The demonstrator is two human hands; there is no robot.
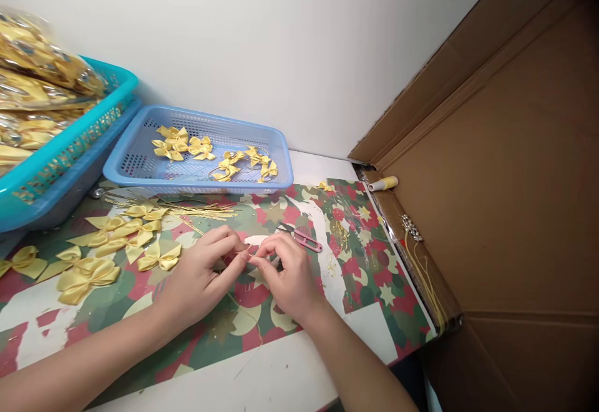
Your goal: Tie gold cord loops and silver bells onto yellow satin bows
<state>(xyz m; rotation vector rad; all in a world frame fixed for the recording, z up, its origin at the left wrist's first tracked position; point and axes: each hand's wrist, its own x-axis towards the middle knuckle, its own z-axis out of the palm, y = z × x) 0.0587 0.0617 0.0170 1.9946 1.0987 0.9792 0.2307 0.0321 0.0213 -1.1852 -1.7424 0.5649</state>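
My left hand (208, 274) and my right hand (287, 271) meet fingertip to fingertip over the middle of the table. Both are closed in a pinch on a thin gold strand (249, 253), which shows only in the small gap between them. Its ends are mostly hidden by the fingers. Just beyond my right hand lies a pair of pink thread snips (307, 240). To the left of my left hand are several yellow ribbon bows (159, 256), and behind it a bunch of thin gold wires (206, 210).
A blue basket (196, 182) with bows stands at the back. Left of it, a turquoise basket (70, 143) holds bagged bows. Cardboard (496, 168) walls the right side, with a thread cone (384, 183) and a beaded piece (412, 228) by it. Patterned paper (276, 321) covers the table.
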